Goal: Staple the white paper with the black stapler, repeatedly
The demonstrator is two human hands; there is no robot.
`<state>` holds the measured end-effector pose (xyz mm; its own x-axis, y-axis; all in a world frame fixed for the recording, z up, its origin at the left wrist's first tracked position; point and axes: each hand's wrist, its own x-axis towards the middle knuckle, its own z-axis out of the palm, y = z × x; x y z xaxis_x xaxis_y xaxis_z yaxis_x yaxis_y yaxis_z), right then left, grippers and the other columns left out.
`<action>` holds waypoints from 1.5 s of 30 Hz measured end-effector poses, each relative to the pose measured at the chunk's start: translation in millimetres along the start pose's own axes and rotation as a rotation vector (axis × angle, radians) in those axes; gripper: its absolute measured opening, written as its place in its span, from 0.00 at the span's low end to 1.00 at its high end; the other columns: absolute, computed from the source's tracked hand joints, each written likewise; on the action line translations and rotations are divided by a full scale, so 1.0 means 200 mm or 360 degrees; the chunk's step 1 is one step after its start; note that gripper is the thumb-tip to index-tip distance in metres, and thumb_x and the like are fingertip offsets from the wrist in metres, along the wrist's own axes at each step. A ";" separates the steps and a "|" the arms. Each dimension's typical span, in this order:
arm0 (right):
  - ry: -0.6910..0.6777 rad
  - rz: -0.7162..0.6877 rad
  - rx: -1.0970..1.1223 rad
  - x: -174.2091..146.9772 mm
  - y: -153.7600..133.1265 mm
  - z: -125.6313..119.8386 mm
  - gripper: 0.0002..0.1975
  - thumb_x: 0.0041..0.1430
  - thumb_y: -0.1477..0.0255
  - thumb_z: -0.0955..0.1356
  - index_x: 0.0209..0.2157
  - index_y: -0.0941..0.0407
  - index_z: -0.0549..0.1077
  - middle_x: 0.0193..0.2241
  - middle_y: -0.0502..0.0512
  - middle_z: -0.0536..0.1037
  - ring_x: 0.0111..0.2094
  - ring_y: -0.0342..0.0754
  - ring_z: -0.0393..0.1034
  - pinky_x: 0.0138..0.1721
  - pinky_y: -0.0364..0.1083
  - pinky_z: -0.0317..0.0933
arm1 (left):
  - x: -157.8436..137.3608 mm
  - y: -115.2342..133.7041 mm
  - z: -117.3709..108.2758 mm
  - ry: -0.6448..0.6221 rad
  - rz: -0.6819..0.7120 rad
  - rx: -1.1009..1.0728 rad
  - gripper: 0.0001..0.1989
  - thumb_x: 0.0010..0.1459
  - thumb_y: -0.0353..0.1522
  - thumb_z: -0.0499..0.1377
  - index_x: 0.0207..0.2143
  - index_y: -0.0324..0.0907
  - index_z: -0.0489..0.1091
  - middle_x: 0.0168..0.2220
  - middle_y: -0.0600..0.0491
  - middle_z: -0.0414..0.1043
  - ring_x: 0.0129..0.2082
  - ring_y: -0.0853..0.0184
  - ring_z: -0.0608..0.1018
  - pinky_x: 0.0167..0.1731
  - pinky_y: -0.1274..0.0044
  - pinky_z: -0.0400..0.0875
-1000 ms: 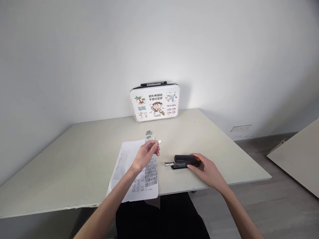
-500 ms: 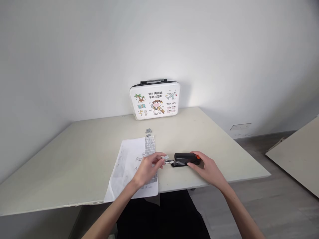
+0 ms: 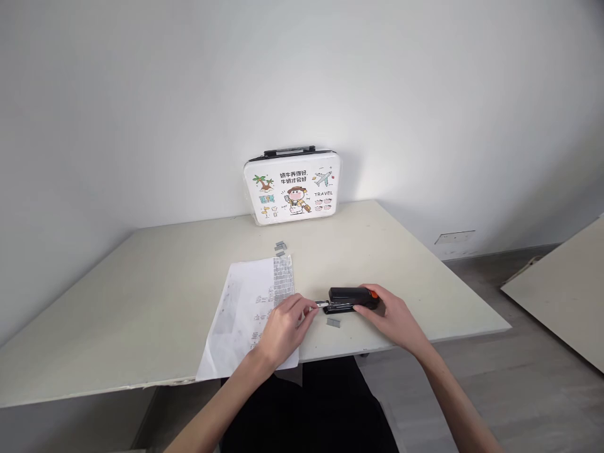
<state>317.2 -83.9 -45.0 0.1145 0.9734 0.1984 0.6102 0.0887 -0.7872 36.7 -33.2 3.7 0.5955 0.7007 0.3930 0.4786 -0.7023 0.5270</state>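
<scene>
A black stapler [image 3: 346, 296] with an orange part at its rear lies on the table, and my right hand [image 3: 391, 314] is closed around its rear end. Out of its front sticks a narrow metal staple tray [image 3: 323, 304]. Thumb and fingers of my left hand [image 3: 289, 327] pinch the tip of that tray; the fingertips partly hide it. Just in front of the stapler a grey strip of staples [image 3: 333, 322] lies loose on the table. Beneath and beside my left hand are printed paper sheets [image 3: 236, 308].
Several more staple strips [image 3: 280, 247] lie beyond the paper. A white case [image 3: 293, 189] with cartoon pictures and a black handle stands against the wall. The table's front edge [image 3: 349, 354] runs close to my hands. Another pale panel [image 3: 561, 283] is at the right.
The staple strip that was by my left fingertips now lies on the table in front of the stapler. My left hand has shifted slightly right, onto the tray's tip. My right hand keeps its hold.
</scene>
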 end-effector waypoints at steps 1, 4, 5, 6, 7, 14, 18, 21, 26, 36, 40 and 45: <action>0.0002 -0.0005 -0.0004 0.00 0.00 0.00 0.19 0.65 0.55 0.70 0.53 0.48 0.72 0.53 0.54 0.79 0.54 0.56 0.74 0.52 0.52 0.70 | -0.01 0.00 0.00 -0.0041 0.0089 0.0066 0.09 0.74 0.33 0.54 0.44 0.43 0.74 0.39 0.51 0.75 0.36 0.65 0.77 0.36 0.73 0.73; 0.0005 -0.0015 -0.0003 0.00 0.00 0.00 0.19 0.65 0.55 0.70 0.53 0.47 0.72 0.53 0.54 0.79 0.54 0.56 0.74 0.52 0.52 0.70 | 0.00 0.03 0.02 -0.0174 0.0333 0.0290 0.08 0.73 0.34 0.57 0.47 0.43 0.75 0.41 0.49 0.74 0.40 0.61 0.77 0.41 0.69 0.74; 0.0003 -0.0016 0.0002 0.00 0.00 0.00 0.19 0.65 0.54 0.69 0.53 0.47 0.72 0.53 0.54 0.79 0.54 0.56 0.74 0.52 0.52 0.70 | 0.00 0.03 0.03 -0.0202 0.0372 0.0362 0.08 0.72 0.34 0.58 0.48 0.43 0.75 0.41 0.49 0.74 0.41 0.60 0.77 0.41 0.68 0.74; -0.0001 -0.0017 0.0008 0.00 0.00 0.00 0.20 0.65 0.54 0.69 0.54 0.47 0.72 0.54 0.54 0.79 0.54 0.56 0.74 0.52 0.52 0.70 | 0.01 0.04 0.04 -0.0221 0.0393 0.0418 0.08 0.71 0.34 0.59 0.48 0.43 0.75 0.41 0.48 0.73 0.41 0.59 0.77 0.41 0.67 0.74; -0.0006 -0.0016 0.0014 0.00 0.00 0.00 0.20 0.65 0.54 0.69 0.54 0.47 0.72 0.54 0.54 0.79 0.54 0.56 0.74 0.53 0.53 0.70 | 0.02 0.05 0.05 -0.0234 0.0401 0.0459 0.07 0.71 0.34 0.60 0.48 0.43 0.75 0.41 0.48 0.73 0.41 0.59 0.77 0.41 0.67 0.74; -0.0008 -0.0015 0.0004 0.00 0.00 0.00 0.21 0.65 0.53 0.69 0.54 0.48 0.71 0.54 0.56 0.79 0.53 0.57 0.74 0.52 0.54 0.70 | -0.01 0.06 0.05 -0.0248 0.0318 0.0240 0.06 0.74 0.32 0.54 0.46 0.43 0.71 0.46 0.47 0.76 0.45 0.59 0.79 0.43 0.67 0.77; -0.0014 0.0003 0.0002 0.00 -0.01 0.00 0.20 0.66 0.53 0.69 0.54 0.48 0.71 0.54 0.55 0.79 0.53 0.56 0.74 0.53 0.53 0.70 | -0.06 0.04 -0.01 -0.0199 -0.0053 -0.0150 0.07 0.75 0.35 0.53 0.49 0.46 0.69 0.43 0.53 0.78 0.40 0.65 0.82 0.39 0.73 0.78; -0.0015 0.0005 0.0008 0.00 -0.01 0.00 0.20 0.66 0.53 0.69 0.54 0.48 0.71 0.54 0.54 0.78 0.54 0.56 0.74 0.53 0.53 0.70 | -0.07 0.03 -0.02 0.0014 -0.0178 -0.0198 0.08 0.73 0.38 0.56 0.50 0.48 0.71 0.43 0.54 0.79 0.40 0.64 0.82 0.40 0.72 0.79; -0.0014 0.0008 0.0009 0.00 -0.01 0.00 0.21 0.65 0.53 0.69 0.54 0.48 0.72 0.54 0.55 0.79 0.54 0.57 0.74 0.53 0.54 0.70 | -0.03 0.01 -0.02 0.0128 -0.0110 -0.0213 0.11 0.72 0.40 0.58 0.49 0.49 0.77 0.43 0.53 0.81 0.38 0.64 0.82 0.39 0.72 0.79; -0.0002 0.0006 0.0009 0.00 -0.02 -0.01 0.21 0.65 0.53 0.69 0.54 0.47 0.72 0.54 0.55 0.79 0.54 0.57 0.75 0.51 0.53 0.72 | 0.10 -0.02 -0.04 0.0028 0.0099 0.0066 0.13 0.73 0.38 0.57 0.42 0.46 0.80 0.40 0.51 0.81 0.34 0.65 0.82 0.31 0.76 0.76; -0.0006 0.0003 0.0011 0.00 -0.03 -0.01 0.20 0.65 0.53 0.69 0.54 0.47 0.72 0.54 0.55 0.79 0.54 0.57 0.75 0.52 0.53 0.72 | 0.12 0.01 -0.05 -0.0037 -0.0073 -0.0031 0.09 0.70 0.38 0.60 0.41 0.47 0.80 0.39 0.54 0.82 0.29 0.67 0.82 0.29 0.76 0.75; -0.0013 -0.0007 0.0026 0.00 -0.02 0.00 0.21 0.66 0.53 0.69 0.54 0.48 0.72 0.54 0.56 0.79 0.54 0.57 0.75 0.52 0.54 0.71 | 0.13 0.06 -0.10 -0.0186 -0.0768 -0.0802 0.11 0.65 0.42 0.65 0.43 0.46 0.80 0.41 0.53 0.82 0.23 0.69 0.82 0.25 0.77 0.78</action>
<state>316.1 -83.7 -41.8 0.1052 0.9747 0.1972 0.5978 0.0965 -0.7958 45.4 -20.4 34.4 0.4708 0.8813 -0.0411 0.3664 -0.1529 0.9178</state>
